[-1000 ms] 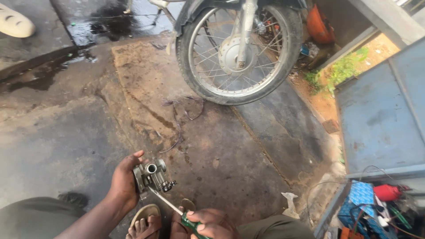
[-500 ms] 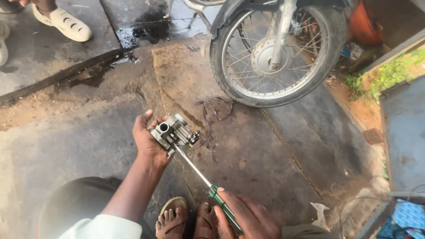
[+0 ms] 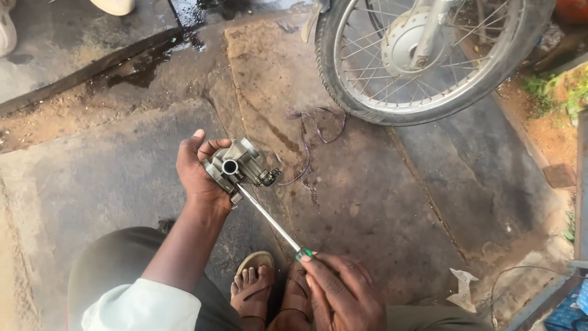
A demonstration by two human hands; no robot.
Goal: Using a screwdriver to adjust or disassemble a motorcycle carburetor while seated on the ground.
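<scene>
My left hand (image 3: 199, 175) grips a small grey metal carburetor (image 3: 240, 164) and holds it above the concrete ground. My right hand (image 3: 342, 294) is closed around the green handle of a long screwdriver (image 3: 269, 222). The screwdriver's steel shaft runs up and to the left, and its tip meets the underside of the carburetor. My sandalled feet (image 3: 254, 287) rest on the ground below the tool.
A motorcycle wheel (image 3: 422, 58) with spokes stands at the upper right. Dark oily wet patches (image 3: 144, 64) and a raised slab edge cross the ground at the upper left. Another person's light shoe (image 3: 111, 6) shows at the top. A thin wire (image 3: 309, 138) lies near the wheel.
The view has shifted, so the wheel and my hands sit further right and higher. Both hands keep their grip, with the screwdriver still at the carburetor.
</scene>
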